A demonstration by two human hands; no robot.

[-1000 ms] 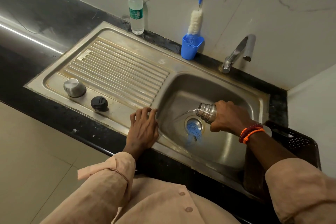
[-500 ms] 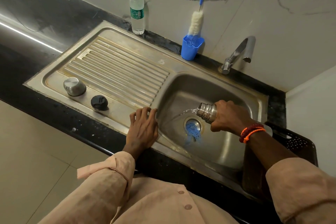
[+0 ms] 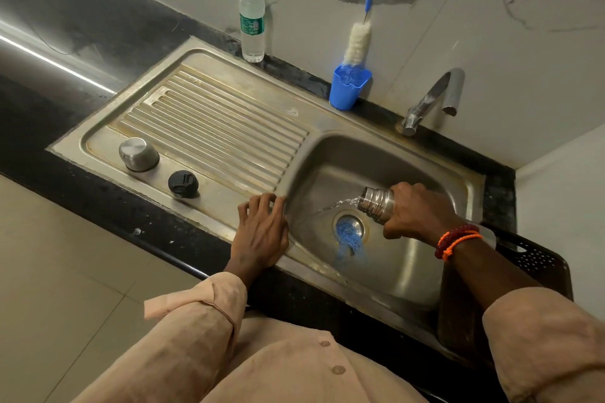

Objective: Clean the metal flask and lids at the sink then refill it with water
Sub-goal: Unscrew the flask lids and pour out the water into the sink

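My right hand (image 3: 417, 211) grips the metal flask (image 3: 376, 204), tipped on its side over the sink basin (image 3: 409, 271), mouth pointing left. Water pours from the mouth toward the drain (image 3: 348, 229), where a blue mesh lies. My left hand (image 3: 262, 232) rests on the sink's front rim beside the basin, fingers spread. On the drainboard (image 3: 212, 121) stand a metal cup lid (image 3: 139, 153), upside down, and a black inner lid (image 3: 183, 184).
A plastic water bottle (image 3: 252, 21) stands at the back wall. A blue cup (image 3: 348, 86) holds a bottle brush (image 3: 358, 42) with a blue handle. The tap (image 3: 432, 98) is behind the basin. A black perforated basket (image 3: 537, 262) sits at the right.
Water keeps pouring from the tipped flask. Both hands stay in nearly the same place.
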